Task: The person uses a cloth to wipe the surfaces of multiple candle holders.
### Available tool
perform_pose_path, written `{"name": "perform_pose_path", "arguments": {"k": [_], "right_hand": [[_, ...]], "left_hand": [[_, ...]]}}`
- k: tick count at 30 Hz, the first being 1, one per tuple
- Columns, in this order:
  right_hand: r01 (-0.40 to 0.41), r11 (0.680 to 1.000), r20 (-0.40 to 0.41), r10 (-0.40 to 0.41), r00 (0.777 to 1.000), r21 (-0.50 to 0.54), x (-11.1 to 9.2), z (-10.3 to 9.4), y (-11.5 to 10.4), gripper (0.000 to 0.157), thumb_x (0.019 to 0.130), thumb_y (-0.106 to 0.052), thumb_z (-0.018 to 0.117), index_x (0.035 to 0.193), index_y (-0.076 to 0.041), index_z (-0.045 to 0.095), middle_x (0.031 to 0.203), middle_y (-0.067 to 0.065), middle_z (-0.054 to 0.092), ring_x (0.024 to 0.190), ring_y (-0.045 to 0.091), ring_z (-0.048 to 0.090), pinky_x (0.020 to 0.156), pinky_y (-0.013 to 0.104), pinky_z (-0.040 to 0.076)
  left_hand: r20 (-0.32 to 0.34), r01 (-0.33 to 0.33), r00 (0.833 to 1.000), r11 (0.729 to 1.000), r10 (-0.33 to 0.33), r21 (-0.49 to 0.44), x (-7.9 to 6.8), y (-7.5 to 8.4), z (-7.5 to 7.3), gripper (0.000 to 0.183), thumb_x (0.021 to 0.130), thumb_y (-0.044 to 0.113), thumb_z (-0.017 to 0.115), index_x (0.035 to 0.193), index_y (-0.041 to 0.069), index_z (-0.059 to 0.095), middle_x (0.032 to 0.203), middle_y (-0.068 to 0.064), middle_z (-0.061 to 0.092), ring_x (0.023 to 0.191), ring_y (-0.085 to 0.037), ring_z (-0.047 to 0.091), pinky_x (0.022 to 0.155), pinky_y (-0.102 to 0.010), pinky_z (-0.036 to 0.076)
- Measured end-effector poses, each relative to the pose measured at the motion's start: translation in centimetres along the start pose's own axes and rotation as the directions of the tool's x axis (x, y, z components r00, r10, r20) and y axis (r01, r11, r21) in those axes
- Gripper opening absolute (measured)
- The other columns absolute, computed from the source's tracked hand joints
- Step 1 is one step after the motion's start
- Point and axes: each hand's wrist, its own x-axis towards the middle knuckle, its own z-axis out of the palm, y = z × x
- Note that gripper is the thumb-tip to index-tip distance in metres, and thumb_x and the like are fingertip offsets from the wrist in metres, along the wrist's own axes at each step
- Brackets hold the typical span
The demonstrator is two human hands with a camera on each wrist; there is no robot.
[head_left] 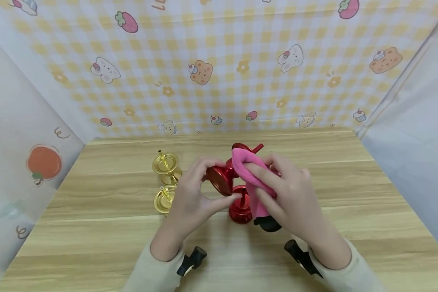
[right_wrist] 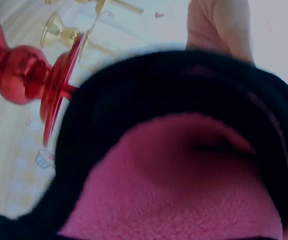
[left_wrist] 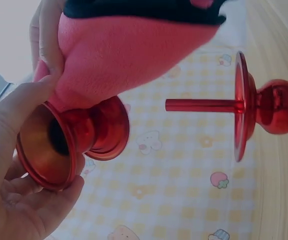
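Note:
My left hand (head_left: 193, 198) grips a shiny red metal candle holder (head_left: 219, 180) by its flared base, tipped sideways above the table. In the left wrist view its hollow underside (left_wrist: 44, 142) faces the camera. My right hand (head_left: 293, 198) holds a pink plush cloth (head_left: 259, 205) with black trim, wrapped against the holder's middle. The cloth (right_wrist: 184, 185) fills most of the right wrist view. A second red candle holder (head_left: 241, 213) stands upright on the table just below the hands, its thin stem (left_wrist: 201, 105) showing in the left wrist view.
Two gold candle holders (head_left: 166, 165) stand on the wooden table (head_left: 106, 211) left of the hands, the nearer one (head_left: 163, 201) partly behind the left hand. A yellow checked cloth (head_left: 219, 93) hangs along the table's far edge. White sheets (head_left: 416, 105) flank both sides.

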Motion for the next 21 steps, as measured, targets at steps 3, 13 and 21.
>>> {"name": "perform_pose_path", "arguments": {"k": [3, 13, 21], "right_hand": [[-0.031, 0.991, 0.056, 0.024, 0.998, 0.128, 0.3, -0.2, 0.8, 0.033, 0.079, 0.0, 0.069, 0.109, -0.013, 0.074, 0.097, 0.003, 0.061, 0.074, 0.009, 0.052, 0.05, 0.023, 0.032], [-0.164, 0.881, 0.306, 0.023, 0.952, 0.445, 2.5, -2.0, 2.5, 0.031, 0.083, 0.009, 0.066, 0.108, -0.005, 0.075, 0.092, 0.0, 0.059, 0.07, 0.005, 0.053, 0.05, 0.019, 0.045], [-0.445, 0.78, 0.608, 0.105, 0.787, 0.441, 4.9, -2.7, 4.1, 0.021, 0.091, -0.003, 0.065, 0.11, -0.005, 0.075, 0.085, 0.005, 0.059, 0.062, 0.01, 0.057, 0.051, 0.023, 0.049]], "left_hand": [[0.035, -0.013, 0.999, 0.999, 0.012, 0.035, 0.0, -0.2, 0.0, 0.058, 0.068, 0.013, 0.092, 0.114, 0.002, 0.059, 0.103, -0.003, 0.065, 0.084, -0.009, 0.064, 0.077, -0.019, 0.056], [0.117, -0.104, 0.989, 0.989, 0.091, 0.102, 0.0, -0.2, 0.0, 0.056, 0.068, 0.017, 0.091, 0.113, 0.003, 0.06, 0.107, -0.004, 0.066, 0.094, -0.01, 0.063, 0.084, -0.016, 0.055], [0.213, -0.211, 0.959, 0.972, 0.186, 0.1, -0.1, 0.0, 0.1, 0.055, 0.072, 0.019, 0.09, 0.115, 0.004, 0.06, 0.105, -0.002, 0.063, 0.09, -0.009, 0.06, 0.077, -0.014, 0.053]]}}
